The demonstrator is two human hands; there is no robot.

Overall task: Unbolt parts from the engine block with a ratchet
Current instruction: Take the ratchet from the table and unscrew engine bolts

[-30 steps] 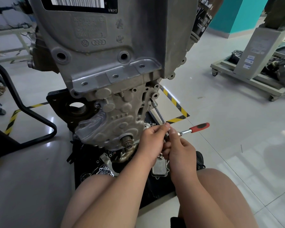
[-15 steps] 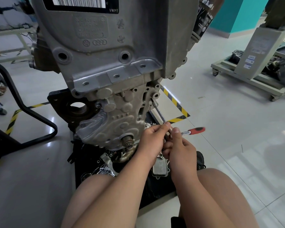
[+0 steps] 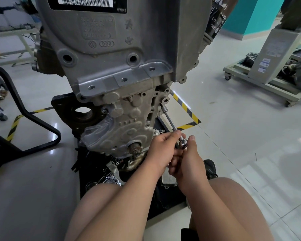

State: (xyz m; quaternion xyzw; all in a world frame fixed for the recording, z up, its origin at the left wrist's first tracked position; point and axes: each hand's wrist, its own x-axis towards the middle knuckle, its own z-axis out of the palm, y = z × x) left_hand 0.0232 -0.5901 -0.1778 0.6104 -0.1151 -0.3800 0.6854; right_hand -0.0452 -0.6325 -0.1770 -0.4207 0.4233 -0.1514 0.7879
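Left hand [image 3: 161,150] pinches the lower end of the extension bar [image 3: 170,120], thumb and curled fingers closed on it just above the point where it plugs into the ratchet [image 3: 183,143]. Right hand [image 3: 189,162] sits against the left, the two touching. Its fingers are curled under and clamped on the ratchet, and its thumb stands up beside the chrome head. The handle is buried in that fist, so I cannot see it.

From where I stand, the bar slants up and to the left from the hands to a bolt boss on the lower right edge of the engine block [image 3: 111,66]. Its socket end meets the casting there, and the bolt itself is hidden inside the socket.

The block stands upright on a black mat [image 3: 169,199] on the glossy tiled floor, with a barcode label [image 3: 85,1] at its top and a black oil filter [image 3: 215,20] sticking out of its right side. The person sits low in front of it with a bare knee on either side of the forearms.

A flat silver part [image 3: 169,180] lies on the mat just under the hands, among other loose metal pieces. Yellow-and-black floor tape [image 3: 186,110] runs behind the bar. A black tubular chair frame [image 3: 42,122] stands to the left, and a pale wheeled trolley [image 3: 261,87] stands well off to the right.
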